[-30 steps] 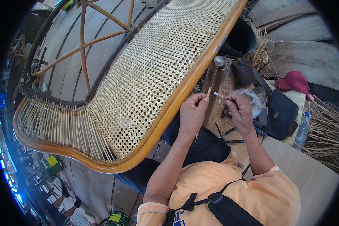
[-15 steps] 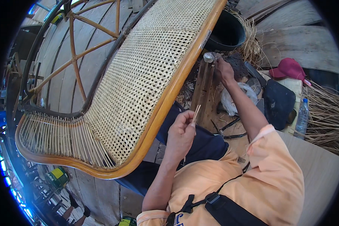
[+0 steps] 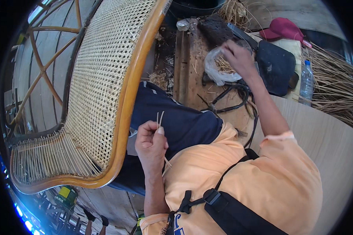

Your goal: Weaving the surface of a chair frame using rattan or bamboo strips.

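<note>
My left hand is closed around a few thin cane strips, whose ends stick up past the thumb and out below the palm. To its left leans a chair frame with a glossy brown rim. Woven cane webbing covers its upper part, and loose cane strands span the lower curve. My right hand is at the rim of a clear plastic bag, its fingers bent and seemingly pinching the edge. Short cane pieces lie inside the bag.
A wooden board carries a whitish lump, a dark rough block and black straps. Beyond stand a dark tub, a red cap, a black pouch, a water bottle and cane bundles.
My right hand has left the whitish lump and come to the plastic bag, which now gapes wider. My left hand keeps its cane strips. The whole view has shifted.
</note>
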### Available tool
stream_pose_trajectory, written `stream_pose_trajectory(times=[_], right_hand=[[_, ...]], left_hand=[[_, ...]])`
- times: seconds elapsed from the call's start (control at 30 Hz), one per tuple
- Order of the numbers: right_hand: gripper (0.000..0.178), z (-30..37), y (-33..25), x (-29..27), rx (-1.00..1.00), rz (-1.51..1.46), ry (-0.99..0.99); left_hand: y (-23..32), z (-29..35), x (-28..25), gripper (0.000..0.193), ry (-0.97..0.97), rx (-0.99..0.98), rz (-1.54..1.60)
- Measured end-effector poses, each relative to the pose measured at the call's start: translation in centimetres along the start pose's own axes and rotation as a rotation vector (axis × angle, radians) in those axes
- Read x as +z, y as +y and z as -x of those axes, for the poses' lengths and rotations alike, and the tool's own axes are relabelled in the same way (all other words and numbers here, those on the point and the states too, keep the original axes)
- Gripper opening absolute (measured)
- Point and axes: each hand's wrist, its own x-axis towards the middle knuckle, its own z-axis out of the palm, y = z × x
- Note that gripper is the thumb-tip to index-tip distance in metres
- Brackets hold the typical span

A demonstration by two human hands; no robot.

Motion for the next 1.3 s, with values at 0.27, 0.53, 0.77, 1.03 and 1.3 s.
stream_pose_trajectory(times=[0.27, 0.53, 0.77, 1.03, 1.3], right_hand=[[0.016, 13.7, 5.6, 0.8, 0.332, -0.015, 0.061], [0.017, 13.5, 8.4, -0.8, 0.29, -0.004, 0.354], [0.024, 1.2, 6.8, -4.0, 0.165, -0.054, 0.42], [0.02, 21.1, 5.9, 1.9, 0.207, 0.007, -0.119], [0.035, 29.7, 8.3, 5.8, 0.184, 0.128, -0.422]], left_hand=[[-0.5, 0.4, -1.1, 0.013, 0.078, 0.08, 0.05], [-0.7, 0.6, -1.5, 0.009, 0.098, 0.1, -0.032], [-1.1, 1.9, -1.7, 0.008, 0.173, 0.184, -0.197], [-2.2, 2.8, -3.2, 0.017, 0.259, 0.207, -0.333], [-0.5, 2.9, -0.6, 0.01, 0.168, 0.08, -0.415]])
